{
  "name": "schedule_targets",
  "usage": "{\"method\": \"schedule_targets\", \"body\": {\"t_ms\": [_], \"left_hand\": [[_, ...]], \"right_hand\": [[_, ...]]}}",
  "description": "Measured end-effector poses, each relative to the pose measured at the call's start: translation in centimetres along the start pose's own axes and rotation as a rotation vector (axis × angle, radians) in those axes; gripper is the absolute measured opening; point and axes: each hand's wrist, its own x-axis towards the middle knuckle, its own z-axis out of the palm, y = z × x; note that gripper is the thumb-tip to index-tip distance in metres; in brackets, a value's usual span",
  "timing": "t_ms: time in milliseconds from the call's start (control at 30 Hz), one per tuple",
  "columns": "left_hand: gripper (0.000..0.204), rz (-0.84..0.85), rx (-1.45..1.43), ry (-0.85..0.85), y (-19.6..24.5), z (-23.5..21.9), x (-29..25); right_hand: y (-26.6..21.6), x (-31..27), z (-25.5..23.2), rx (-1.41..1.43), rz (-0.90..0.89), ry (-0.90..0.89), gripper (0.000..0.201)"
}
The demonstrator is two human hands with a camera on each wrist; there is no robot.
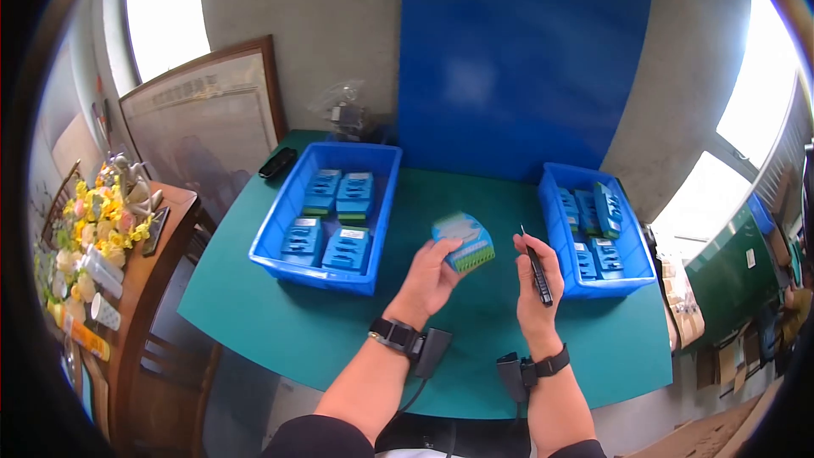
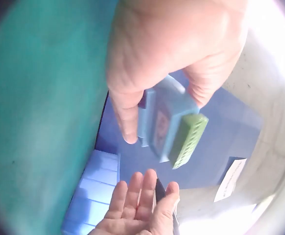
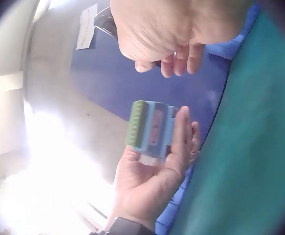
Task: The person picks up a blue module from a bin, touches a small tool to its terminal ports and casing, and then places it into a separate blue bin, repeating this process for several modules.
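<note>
Above the middle of the green table, my left hand (image 1: 430,276) grips a blue electronic module (image 1: 462,229) by its sides. A green terminal block (image 2: 189,141) with a row of small openings runs along one edge of the module. To its right, my right hand (image 1: 537,293) holds a slim black-handled tool (image 1: 538,276) between thumb and fingers. Its thin metal tip points up and away from me, apart from the module. In the right wrist view the handle's rounded end (image 3: 106,22) sticks out past the hand.
A blue bin (image 1: 318,282) on the left holds several similar modules (image 1: 346,248). Another blue bin (image 1: 606,288) with several more stands at the right. A black object (image 1: 277,163) lies at the table's (image 1: 254,314) back left corner, near a plastic-wrapped item (image 1: 348,119).
</note>
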Motion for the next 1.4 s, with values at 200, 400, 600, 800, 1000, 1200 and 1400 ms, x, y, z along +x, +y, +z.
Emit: {"method": "schedule_targets", "body": {"t_ms": [200, 400, 600, 800, 1000, 1200, 1400], "left_hand": [[0.066, -0.337, 0.077, -0.167, -0.2, 1.3, -0.7], [0.106, -0.408, 0.362, -0.317, -0.7, 1.0, -1.3], [0.104, -0.299, 0.618, -0.22, -1.7, 2.9, -2.1], [0.077, -0.104, 0.533, 0.016, -3.2, 5.2, -3.2], [0.085, 0.261, 1.051, 0.118, -3.4, 7.3, -2.5], [0.086, 0.398, 1.366, 0.248, 8.0, 8.8, -0.4], [0.092, 0.138, 1.811, 0.755, 20.7, 1.9, 5.1]], "right_hand": [[0.2, -0.1, 0.1, -0.03, -0.095, -0.054, 0.027], [0.3, -0.9, -0.2, -0.085, -0.076, 0.139, 0.026], [2.0, -0.3, -0.7, 0.012, 0.099, 0.447, 0.031], [1.6, -0.1, -1.1, -0.058, 0.157, 0.543, 0.032], [-0.4, -1.3, 0.1, 0.038, -0.055, 0.318, 0.019], [0.6, -1.4, 0.4, 0.279, 0.363, 0.207, 0.026], [1.8, -1.3, 0.6, 0.098, 0.335, -0.006, 0.025]]}}
